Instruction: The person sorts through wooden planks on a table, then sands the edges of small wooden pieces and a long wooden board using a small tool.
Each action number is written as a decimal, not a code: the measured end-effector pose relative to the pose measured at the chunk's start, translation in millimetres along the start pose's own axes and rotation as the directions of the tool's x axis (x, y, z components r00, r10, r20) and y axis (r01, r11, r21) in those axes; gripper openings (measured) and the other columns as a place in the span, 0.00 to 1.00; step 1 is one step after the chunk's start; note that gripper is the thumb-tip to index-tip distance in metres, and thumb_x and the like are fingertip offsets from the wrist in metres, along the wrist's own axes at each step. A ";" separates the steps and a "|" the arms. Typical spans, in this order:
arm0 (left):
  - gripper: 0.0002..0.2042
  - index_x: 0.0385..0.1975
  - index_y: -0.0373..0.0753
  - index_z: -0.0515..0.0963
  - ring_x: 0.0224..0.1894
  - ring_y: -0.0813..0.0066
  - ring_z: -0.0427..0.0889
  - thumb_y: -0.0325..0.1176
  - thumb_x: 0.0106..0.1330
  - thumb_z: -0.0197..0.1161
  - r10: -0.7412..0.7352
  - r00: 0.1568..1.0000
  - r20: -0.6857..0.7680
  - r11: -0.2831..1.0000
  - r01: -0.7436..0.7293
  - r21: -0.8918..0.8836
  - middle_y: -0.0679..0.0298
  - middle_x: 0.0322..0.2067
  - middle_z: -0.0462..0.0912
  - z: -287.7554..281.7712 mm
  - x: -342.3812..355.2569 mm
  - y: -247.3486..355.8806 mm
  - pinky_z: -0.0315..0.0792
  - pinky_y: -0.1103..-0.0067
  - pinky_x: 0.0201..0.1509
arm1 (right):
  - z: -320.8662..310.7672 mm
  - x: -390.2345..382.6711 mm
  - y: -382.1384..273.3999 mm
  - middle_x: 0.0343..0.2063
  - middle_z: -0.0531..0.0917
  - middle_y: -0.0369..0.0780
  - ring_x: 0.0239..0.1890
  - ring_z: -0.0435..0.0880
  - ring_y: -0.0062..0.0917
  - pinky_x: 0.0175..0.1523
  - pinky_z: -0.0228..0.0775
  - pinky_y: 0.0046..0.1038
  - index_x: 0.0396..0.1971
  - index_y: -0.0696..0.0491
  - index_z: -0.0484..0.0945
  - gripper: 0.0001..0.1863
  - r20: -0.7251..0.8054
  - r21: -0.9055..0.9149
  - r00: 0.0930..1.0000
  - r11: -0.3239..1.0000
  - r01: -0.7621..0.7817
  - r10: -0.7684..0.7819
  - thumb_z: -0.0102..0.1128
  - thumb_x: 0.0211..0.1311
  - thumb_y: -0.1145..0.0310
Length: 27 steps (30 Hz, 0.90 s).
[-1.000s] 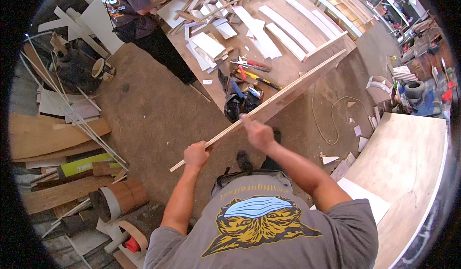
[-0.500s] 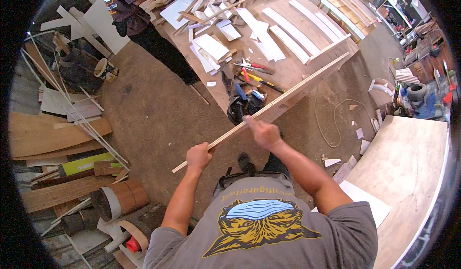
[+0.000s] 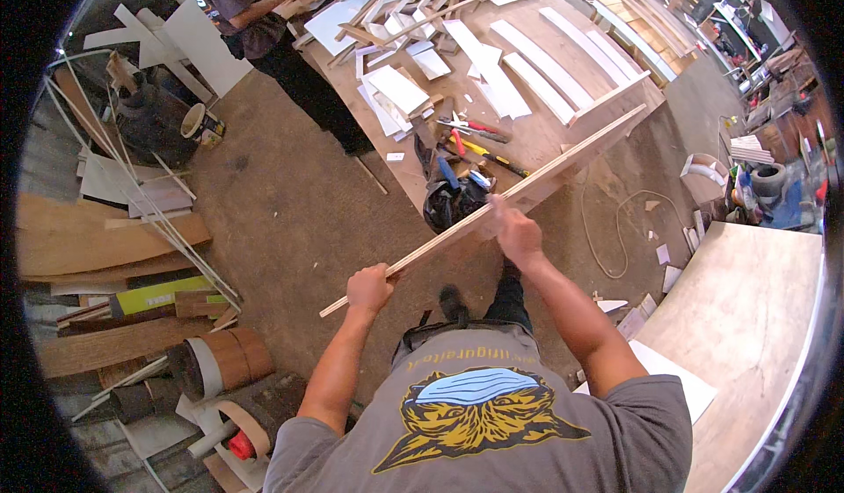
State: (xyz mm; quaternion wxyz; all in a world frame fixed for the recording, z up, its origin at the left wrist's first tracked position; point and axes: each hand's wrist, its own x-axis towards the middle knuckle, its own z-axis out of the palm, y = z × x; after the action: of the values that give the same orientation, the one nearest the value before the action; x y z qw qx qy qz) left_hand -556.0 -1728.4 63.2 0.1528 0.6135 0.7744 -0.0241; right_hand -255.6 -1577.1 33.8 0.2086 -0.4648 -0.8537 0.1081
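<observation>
A long, narrow plywood board [image 3: 492, 212] runs slantwise in front of me, its layered edge facing up. Near its lower left end, my left hand [image 3: 369, 289] is closed around it. The far end reaches over the edge of the workbench [image 3: 576, 146]. My right hand [image 3: 517, 232] is at the board's top edge, around mid-length, with the fingers curled in. Motion blurs the fingertips, and whatever they may hold is too small to make out. Beyond the board, on the bench corner, lie a black plastic bag [image 3: 442, 207], a yellow-and-black-handled tool [image 3: 492, 154] and red-handled pliers [image 3: 457, 141].
White curved strips [image 3: 545, 60] and heaped offcuts [image 3: 413, 18] cover much of the bench. Another person [image 3: 303, 88] stands at its left side. Wood pieces and a bucket [image 3: 202, 126] are on the left. To my right are a large plywood sheet [image 3: 747, 308] and a cord [image 3: 622, 229] on the floor.
My right hand has slid along the board's edge, away from my left hand and up to the right. My left hand keeps its grip. The whole view has shifted slightly.
</observation>
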 end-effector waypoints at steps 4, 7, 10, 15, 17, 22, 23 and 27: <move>0.15 0.31 0.41 0.82 0.34 0.49 0.87 0.48 0.64 0.66 0.003 1.000 -0.008 1.000 -0.003 0.006 0.51 0.30 0.86 -0.9 0.3 5.5 0.80 0.58 0.38 | 15.8 -12.4 -23.2 0.29 0.84 0.47 0.25 0.85 0.42 0.27 0.77 0.45 0.68 0.48 0.69 0.27 -0.116 0.057 0.989 0.995 -0.082 0.088 0.50 0.68 0.71; 0.15 0.31 0.41 0.82 0.35 0.49 0.87 0.48 0.64 0.66 0.002 1.000 0.000 1.000 -0.002 0.009 0.51 0.30 0.87 -5.1 2.1 5.9 0.80 0.58 0.39 | 28.0 -21.0 -48.2 0.29 0.84 0.46 0.24 0.85 0.41 0.28 0.78 0.43 0.67 0.48 0.71 0.28 0.054 0.122 0.984 0.979 0.162 -0.170 0.49 0.66 0.73; 0.16 0.31 0.40 0.81 0.35 0.49 0.87 0.49 0.64 0.66 0.000 1.000 0.001 1.000 0.000 -0.005 0.51 0.30 0.87 -5.5 -0.6 1.4 0.80 0.57 0.39 | 2.0 -3.5 -20.6 0.27 0.81 0.47 0.26 0.84 0.41 0.32 0.78 0.42 0.63 0.49 0.75 0.22 -0.042 -0.009 0.999 1.000 -0.010 0.010 0.53 0.70 0.69; 0.17 0.31 0.40 0.81 0.35 0.49 0.87 0.51 0.64 0.66 0.023 1.000 -0.005 1.000 -0.023 -0.008 0.50 0.30 0.86 0.7 1.3 1.7 0.80 0.57 0.38 | 15.0 -12.0 -23.9 0.29 0.84 0.45 0.27 0.86 0.41 0.28 0.78 0.42 0.68 0.44 0.70 0.27 -0.119 0.123 0.993 0.992 0.029 -0.014 0.54 0.69 0.67; 0.18 0.31 0.40 0.81 0.34 0.49 0.87 0.51 0.64 0.66 0.018 1.000 -0.010 1.000 -0.018 -0.016 0.50 0.30 0.86 3.4 3.0 0.8 0.80 0.57 0.38 | 23.9 -18.9 -52.4 0.29 0.84 0.45 0.27 0.86 0.41 0.29 0.78 0.42 0.68 0.43 0.70 0.26 -0.020 0.157 0.997 0.984 0.082 -0.080 0.53 0.70 0.67; 0.19 0.30 0.40 0.81 0.34 0.48 0.87 0.53 0.64 0.65 0.017 0.998 -0.057 0.999 -0.019 -0.042 0.50 0.28 0.86 4.4 0.7 -4.0 0.81 0.57 0.38 | 14.8 -1.5 -22.8 0.26 0.83 0.44 0.26 0.84 0.40 0.28 0.76 0.42 0.66 0.45 0.73 0.23 -0.079 0.104 0.994 0.991 0.080 -0.072 0.53 0.73 0.66; 0.20 0.30 0.40 0.81 0.34 0.48 0.87 0.54 0.64 0.65 0.028 0.998 -0.062 0.999 -0.030 -0.037 0.50 0.28 0.86 7.3 1.5 -5.9 0.80 0.57 0.38 | 4.0 -0.6 -18.8 0.31 0.85 0.45 0.28 0.86 0.41 0.31 0.79 0.43 0.66 0.45 0.72 0.24 -0.123 0.170 0.992 0.985 -0.011 0.032 0.50 0.72 0.67; 0.20 0.30 0.40 0.82 0.34 0.49 0.87 0.54 0.64 0.65 0.021 1.000 -0.006 1.000 -0.021 -0.006 0.50 0.28 0.86 1.3 6.2 1.3 0.80 0.57 0.37 | 35.4 -17.3 -41.9 0.29 0.85 0.46 0.25 0.85 0.40 0.28 0.78 0.38 0.68 0.48 0.70 0.26 -0.233 0.244 0.961 0.948 0.206 -0.149 0.49 0.71 0.69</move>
State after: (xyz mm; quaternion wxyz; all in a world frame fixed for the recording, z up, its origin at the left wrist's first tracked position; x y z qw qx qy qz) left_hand -555.7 -1722.5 60.5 0.1524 0.6213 0.7684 -0.0185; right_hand -294.7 -1614.1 13.8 0.3673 -0.3625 -0.8429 0.1522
